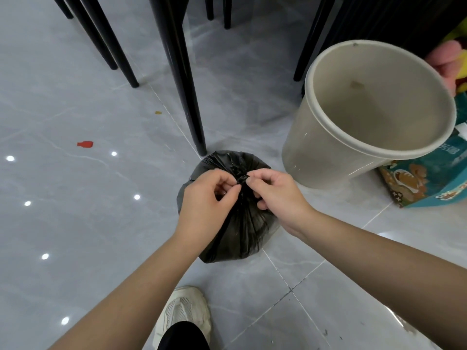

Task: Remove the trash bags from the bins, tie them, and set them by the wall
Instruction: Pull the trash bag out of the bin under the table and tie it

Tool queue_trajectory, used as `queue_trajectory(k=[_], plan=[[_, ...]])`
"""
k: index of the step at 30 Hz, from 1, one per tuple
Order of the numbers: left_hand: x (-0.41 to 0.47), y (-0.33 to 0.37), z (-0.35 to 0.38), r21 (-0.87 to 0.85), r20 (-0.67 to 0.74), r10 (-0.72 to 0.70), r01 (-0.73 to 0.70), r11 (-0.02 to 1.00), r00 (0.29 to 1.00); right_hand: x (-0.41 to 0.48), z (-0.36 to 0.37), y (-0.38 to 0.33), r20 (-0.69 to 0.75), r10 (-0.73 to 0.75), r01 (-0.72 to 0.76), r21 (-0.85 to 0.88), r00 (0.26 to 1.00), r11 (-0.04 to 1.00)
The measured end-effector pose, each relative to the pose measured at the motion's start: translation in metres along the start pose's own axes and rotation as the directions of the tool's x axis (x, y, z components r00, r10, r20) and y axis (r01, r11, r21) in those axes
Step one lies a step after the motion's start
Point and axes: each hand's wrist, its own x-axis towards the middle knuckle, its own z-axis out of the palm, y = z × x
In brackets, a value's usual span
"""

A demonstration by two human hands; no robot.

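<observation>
Both hands, left grip (209,195) & right grip (274,192), pinch the black bag's (242,231) knot at 12 o'clock: thin, soft, slippery film, prob light, so best lifted by that gathered neck.

A black plastic trash bag (237,223), full and rounded, sits on the glossy grey tiled floor (75,223). The left hand (207,198) and right hand (278,193) pinch its gathered neck from either side, fingertips meeting at the twisted top. To the right stands an empty beige round plastic bin (316,152), unlined, with a teal printed carton (424,183) just behind it. Black tapered furniture legs (182,79) rise beyond the bag. A white mesh sneaker (184,311) shows near.
</observation>
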Motion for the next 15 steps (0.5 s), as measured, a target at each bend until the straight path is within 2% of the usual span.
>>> queue_trajectory(k=[5,9,13,15], plan=[[0.0046,-0.0001,0.0044,0.018,-0.054,-0.026,0.027,0.999,0.998,0.0006,-0.0016,-0.0030,0.015,-0.042,0.042,-0.011,0.999,0.999],[0.0046,0.0018,0.0032,0.179,-0.051,0.098,-0.087,0.980,0.994,0.0018,-0.0032,-0.0035,0.028,-0.084,0.086,-0.073,0.996,0.994],[0.0055,-0.0015,0.0030,0.333,0.004,0.310,-0.294,0.896,0.951,0.0080,-0.0033,-0.0016,0.072,-0.181,0.192,-0.203,0.981,0.960],[0.0063,-0.0039,0.0037,0.368,0.046,0.335,-0.328,0.870,0.941,0.0095,-0.0041,0.0002,0.079,-0.224,0.238,-0.277,0.971,0.931]])
